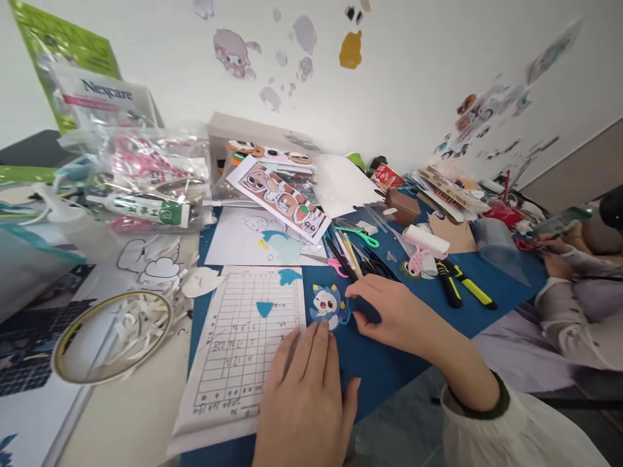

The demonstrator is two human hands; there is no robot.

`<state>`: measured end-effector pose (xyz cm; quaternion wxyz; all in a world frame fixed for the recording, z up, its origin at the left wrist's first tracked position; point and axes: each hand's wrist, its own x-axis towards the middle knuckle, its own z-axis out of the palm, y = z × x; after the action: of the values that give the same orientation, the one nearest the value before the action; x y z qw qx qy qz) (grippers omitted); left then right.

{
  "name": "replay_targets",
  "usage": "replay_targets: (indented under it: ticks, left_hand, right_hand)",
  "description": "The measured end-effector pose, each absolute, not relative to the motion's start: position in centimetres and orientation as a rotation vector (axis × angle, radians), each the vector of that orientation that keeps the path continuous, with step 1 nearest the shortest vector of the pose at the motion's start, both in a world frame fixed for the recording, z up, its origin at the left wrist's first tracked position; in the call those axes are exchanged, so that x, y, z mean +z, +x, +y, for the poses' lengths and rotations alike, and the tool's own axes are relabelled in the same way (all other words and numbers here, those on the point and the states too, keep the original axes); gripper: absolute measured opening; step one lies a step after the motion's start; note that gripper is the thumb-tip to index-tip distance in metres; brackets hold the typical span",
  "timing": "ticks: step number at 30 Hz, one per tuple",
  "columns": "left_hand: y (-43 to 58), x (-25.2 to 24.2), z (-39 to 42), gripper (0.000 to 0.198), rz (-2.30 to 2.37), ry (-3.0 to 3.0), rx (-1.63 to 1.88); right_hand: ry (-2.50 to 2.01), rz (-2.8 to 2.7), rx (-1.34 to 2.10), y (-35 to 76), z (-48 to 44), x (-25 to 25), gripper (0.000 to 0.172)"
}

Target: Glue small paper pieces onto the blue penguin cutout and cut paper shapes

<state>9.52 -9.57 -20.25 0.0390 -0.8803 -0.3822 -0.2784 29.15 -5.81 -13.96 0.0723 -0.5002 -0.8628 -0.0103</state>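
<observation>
Holding blue cartoon figure [324, 303] just beyond left hand [305, 395]; fingers extended, ungripping, tips resting on lower edge. Curving right hand [400, 314], thumb and forefinger beside thin blue tail [348, 314]; cannot tell whether pinching. Judging figure mostly assembled: showing face, ears, belly in place. Judging tail's fixing unconfirmed. Noting unattached: blue triangle [265, 309], blue cutout [290, 277], on gridded sheet [233, 370] beyond left fingertips.

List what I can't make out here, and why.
All in the head view:
Blue cutout: part of its lower end, under the left hand.
Gridded sheet: most handwriting, too small; one part, covered by that hand.
Co-worker: much of the body, cut off by the right edge.
Wall stickers at right: details, blurred.
</observation>
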Motion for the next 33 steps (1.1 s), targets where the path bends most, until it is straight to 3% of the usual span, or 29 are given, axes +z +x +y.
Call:
replay_targets:
  ticks: [9,17,26,33]
  left_hand:
    - [8.0,-20.4,-9.6,0.028,-1.145,-2.659,-0.904]
    - [10.2,-20.8,-9.5,0.047,-1.014,-2.709,-0.787]
    - [9.9,-21.4,-9.4,0.055,-1.013,-2.738,-0.729]
    - [10.1,-21.5,-9.1,0.05,-1.018,-2.731,-0.766]
  right_hand:
    - [-1.469,-2.858,-0.091,27.2,-5.1,-14.2,0.018]
    - [-1.478,-2.859,-0.084,27.5,-5.2,-14.2,0.014]
    - [-1.548,-2.377,0.33,29.4,-6.7,-16.3,0.019]
    - [-1.572,-2.056,0.357,29.3,-8.0,-19.0,0.025]
